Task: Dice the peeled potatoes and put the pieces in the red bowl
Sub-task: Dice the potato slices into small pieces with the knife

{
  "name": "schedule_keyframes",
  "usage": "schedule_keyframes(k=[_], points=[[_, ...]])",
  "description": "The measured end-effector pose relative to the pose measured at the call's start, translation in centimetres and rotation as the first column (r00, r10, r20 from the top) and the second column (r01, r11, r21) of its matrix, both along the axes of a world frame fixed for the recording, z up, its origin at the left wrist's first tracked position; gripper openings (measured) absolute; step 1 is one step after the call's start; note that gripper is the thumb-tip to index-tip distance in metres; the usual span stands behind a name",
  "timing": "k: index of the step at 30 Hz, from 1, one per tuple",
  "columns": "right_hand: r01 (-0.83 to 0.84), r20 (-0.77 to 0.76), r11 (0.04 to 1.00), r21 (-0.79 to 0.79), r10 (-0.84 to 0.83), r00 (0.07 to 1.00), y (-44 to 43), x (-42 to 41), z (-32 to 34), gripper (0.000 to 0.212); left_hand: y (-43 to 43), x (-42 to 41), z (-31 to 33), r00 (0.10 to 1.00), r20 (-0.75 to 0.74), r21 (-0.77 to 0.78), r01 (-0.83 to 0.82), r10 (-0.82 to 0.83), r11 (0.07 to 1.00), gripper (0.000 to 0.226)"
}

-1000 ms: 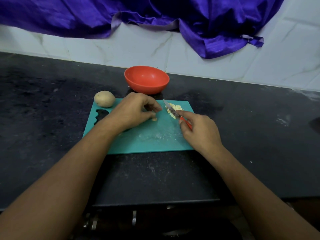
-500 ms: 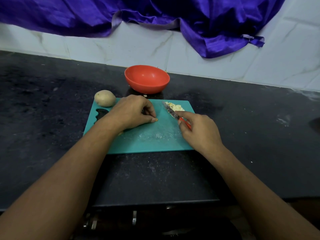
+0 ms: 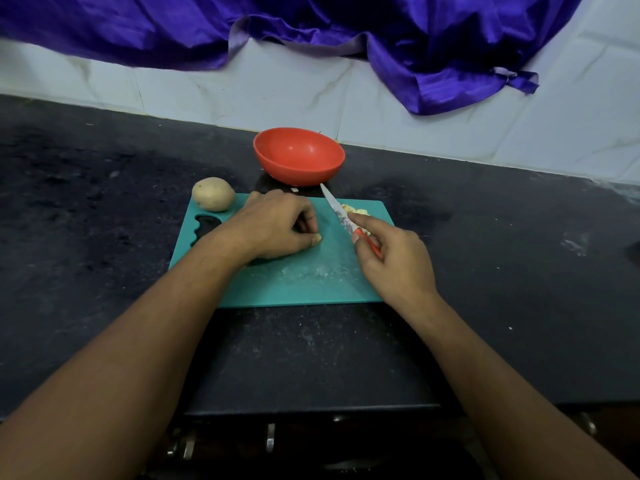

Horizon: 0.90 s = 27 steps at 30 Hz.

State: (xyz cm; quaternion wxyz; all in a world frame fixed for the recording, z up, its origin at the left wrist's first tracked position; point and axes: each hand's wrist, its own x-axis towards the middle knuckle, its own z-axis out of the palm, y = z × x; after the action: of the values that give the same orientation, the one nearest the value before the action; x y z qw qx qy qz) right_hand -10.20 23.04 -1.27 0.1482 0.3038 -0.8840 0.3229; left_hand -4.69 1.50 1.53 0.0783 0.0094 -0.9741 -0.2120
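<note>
Potato piece [image 3: 317, 239], likely firm but slippery, wants pinching by its sides: left hand [image 3: 277, 226] curls round it, right hand [image 3: 393, 263] grips the knife [image 3: 337, 213].

A dark speckled stone counter [image 3: 104, 209] meets a white veined tile wall [image 3: 242, 95], purple satin cloth [image 3: 433, 36] draped above, metal handles [image 3: 270, 441] below its front edge.

Potato piece [image 3: 318, 237] mostly under left fingers [image 3: 307, 216]; diced pile [image 3: 358, 211] partly behind knife [image 3: 334, 208].
</note>
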Motion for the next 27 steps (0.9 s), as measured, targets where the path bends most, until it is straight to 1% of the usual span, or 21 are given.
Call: schedule_keyframes(k=[4, 7, 9, 13, 15, 16, 17, 18, 20, 21, 23, 25, 27], points=[[-0.016, -0.01, 0.999, -0.041, 0.016, 1.0, 0.2, 0.0, -0.1, 0.035, 0.2, 0.1, 0.0, 0.999, -0.03, 0.177, 0.021, -0.016, 0.984, 0.012], [-0.024, -0.018, 0.998, -0.051, 0.023, 1.0, 0.2, 0.1, -0.2, 0.035, 0.5, 0.2, 0.0, 0.998, -0.065, 0.289, 0.017, 0.002, 0.957, 0.012], [-0.021, -0.015, 0.998, -0.055, 0.02, 1.0, 0.3, 0.0, -0.3, 0.035, 0.5, 0.2, -0.2, 0.997, -0.076, 0.316, 0.007, 0.018, 0.949, 0.01], [-0.014, -0.017, 1.0, -0.022, 0.013, 1.0, 0.3, 0.0, -0.2, 0.035, 0.5, -0.1, -0.4, 0.995, -0.088, 0.28, -0.016, 0.042, 0.96, 0.008], [-0.007, 0.024, 1.0, -0.024, 0.007, 1.0, 0.2, -0.2, -0.3, 0.035, 0.6, -0.2, -0.4, 0.994, -0.094, 0.288, -0.024, 0.053, 0.957, 0.009], [-0.01, 0.069, 0.999, -0.046, 0.013, 0.997, 0.1, -0.4, -0.4, 0.034, 0.7, -0.2, -0.5, 0.994, -0.098, 0.313, -0.022, 0.055, 0.95, 0.009], [-0.025, 0.135, 0.994, -0.102, 0.039, 0.99, 0.0, -0.5, -0.4, 0.032, 0.7, -0.1, -0.5, 0.993, -0.103, 0.357, -0.016, 0.057, 0.934, 0.011], [-0.045, 0.22, 0.98, -0.195, 0.089, 0.971, -0.1, -0.5, -0.3, 0.03, 0.8, -0.1, -0.4, 0.992, -0.112, 0.416, -0.012, 0.064, 0.909, 0.012], [-0.05, 0.39, 0.913, -0.405, 0.222, 0.894, -0.5, -0.2, 0.2, 0.02, 1.0, -0.1, -0.3, 0.986, -0.134, 0.537, -0.014, 0.102, 0.843, 0.015], [-0.041, 0.442, 0.88, -0.474, 0.277, 0.853, -0.8, 0.1, 0.5, 0.015, 1.1, -0.1, -0.2, 0.982, -0.144, 0.587, -0.014, 0.121, 0.81, 0.016], [-0.052, 0.465, 0.853, -0.519, 0.333, 0.82, -1.4, 0.6, 1.0, 0.011, 1.1, 0.0, -0.2, 0.978, -0.149, 0.668, -0.007, 0.143, 0.744, 0.018], [-0.069, 0.465, 0.849, -0.524, 0.353, 0.812, -1.9, 0.7, 1.1, 0.013, 1.1, 0.3, 0.1, 0.978, -0.141, 0.728, -0.001, 0.151, 0.685, 0.021], [-0.066, 0.455, 0.856, -0.513, 0.336, 0.825, -2.2, 0.6, 0.9, 0.016, 1.1, 0.6, 0.4, 0.978, -0.134, 0.757, -0.001, 0.157, 0.653, 0.024]])
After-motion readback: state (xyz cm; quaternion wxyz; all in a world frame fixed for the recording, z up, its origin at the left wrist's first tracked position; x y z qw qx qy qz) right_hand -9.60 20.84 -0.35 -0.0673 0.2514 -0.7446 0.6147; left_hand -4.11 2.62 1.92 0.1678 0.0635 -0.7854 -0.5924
